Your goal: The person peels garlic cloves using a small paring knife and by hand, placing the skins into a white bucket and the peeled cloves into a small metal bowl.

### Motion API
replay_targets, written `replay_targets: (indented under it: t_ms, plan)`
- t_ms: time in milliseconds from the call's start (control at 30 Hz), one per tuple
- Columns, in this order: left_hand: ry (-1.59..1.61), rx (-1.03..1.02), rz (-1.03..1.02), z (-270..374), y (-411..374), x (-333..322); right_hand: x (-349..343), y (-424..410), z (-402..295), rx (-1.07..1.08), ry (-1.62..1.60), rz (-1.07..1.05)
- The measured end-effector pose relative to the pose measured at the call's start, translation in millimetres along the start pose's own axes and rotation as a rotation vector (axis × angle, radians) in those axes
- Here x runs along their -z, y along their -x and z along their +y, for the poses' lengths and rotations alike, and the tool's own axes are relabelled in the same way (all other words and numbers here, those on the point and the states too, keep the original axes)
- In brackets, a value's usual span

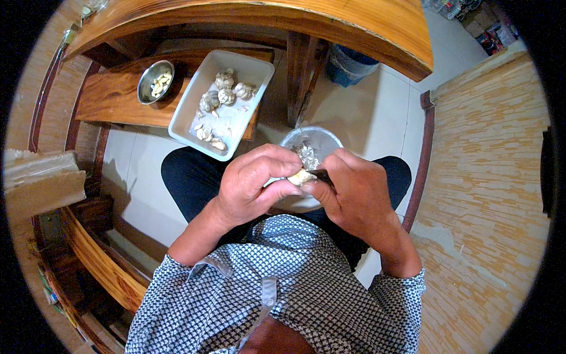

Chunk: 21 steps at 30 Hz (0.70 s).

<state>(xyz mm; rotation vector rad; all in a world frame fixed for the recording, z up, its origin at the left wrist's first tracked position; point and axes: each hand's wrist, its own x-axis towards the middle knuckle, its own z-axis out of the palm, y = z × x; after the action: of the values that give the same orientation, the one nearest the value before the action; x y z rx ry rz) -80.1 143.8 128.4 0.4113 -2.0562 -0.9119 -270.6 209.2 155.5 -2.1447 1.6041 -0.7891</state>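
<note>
Over a white plastic bucket [311, 132] between the knees, my left hand [256, 183] pinches a pale garlic clove [300, 178] between thumb and fingertips. My right hand [356, 190] grips a dark-bladed knife [324, 176], its handle hidden in the fist. The blade and the right thumb meet the clove's right end. Papery garlic skins [306, 155] lie inside the bucket. Beyond my left hand, a white plastic tray [185, 116] holds several garlic bulbs [226, 96] and loose cloves [204, 134]. Peeled cloves [160, 84] sit in a small steel bowl [144, 88] left of the tray.
The bowl and tray rest on a wooden bench [106, 99]. A wooden tabletop [265, 15] curves across the far side above it. Under its right end stands a blue bin [351, 68] with a liner. A patterned wall [482, 177] rises at the right; cardboard [44, 186] juts in from the left.
</note>
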Motion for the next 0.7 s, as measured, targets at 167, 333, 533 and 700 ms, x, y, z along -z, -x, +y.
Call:
replay_targets:
  t_ms: [167,333,533,700]
  plan:
    - [-0.008,0.015,0.002,-0.7,1.2,-1.2,1.8,-0.3,-1.5,0.014,0.057,0.019]
    - [0.000,0.025,-0.014,0.3,0.2,-0.4,1.6,-0.4,1.0,0.035,0.041,0.026]
    - [0.010,0.011,-0.032,-1.2,-0.6,-0.8,1.9,-1.3,6.8,0.054,-0.012,0.001]
    - [0.005,0.007,-0.053,-2.2,-0.2,0.4,2.5,-2.3,9.8,0.076,-0.054,-0.023]
